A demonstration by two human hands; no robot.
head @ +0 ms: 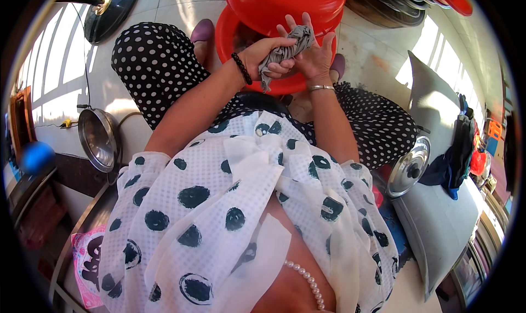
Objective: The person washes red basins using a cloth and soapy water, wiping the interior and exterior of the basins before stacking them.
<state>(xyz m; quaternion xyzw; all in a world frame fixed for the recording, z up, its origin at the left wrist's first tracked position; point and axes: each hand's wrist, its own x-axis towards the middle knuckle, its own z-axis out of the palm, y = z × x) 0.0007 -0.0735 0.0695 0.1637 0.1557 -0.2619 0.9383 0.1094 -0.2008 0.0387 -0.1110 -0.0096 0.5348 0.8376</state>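
Note:
A twisted grey cloth (283, 54) is bunched between my hands, above the red plastic basins. My left hand (267, 58), with a dark bead bracelet at the wrist, is closed around the cloth's middle and lower part. A loose tail of it hangs below the fingers. My right hand (316, 56), wearing a silver bangle, has its palm up and its fingers spread. The cloth's upper end lies against that palm. Beneath my hands is a lower red basin (224, 31), its inside mostly hidden. A second red basin (285, 5) overlaps its far side.
A round black stand base (113, 15) is on the tiled floor at far left. Nearer stands a metal pan (98, 138). To the right are a metal pot lid (409, 167), a grey cushion (435, 226) and dark clothes (456, 148). Stacked metal pans (394, 5) sit at upper right.

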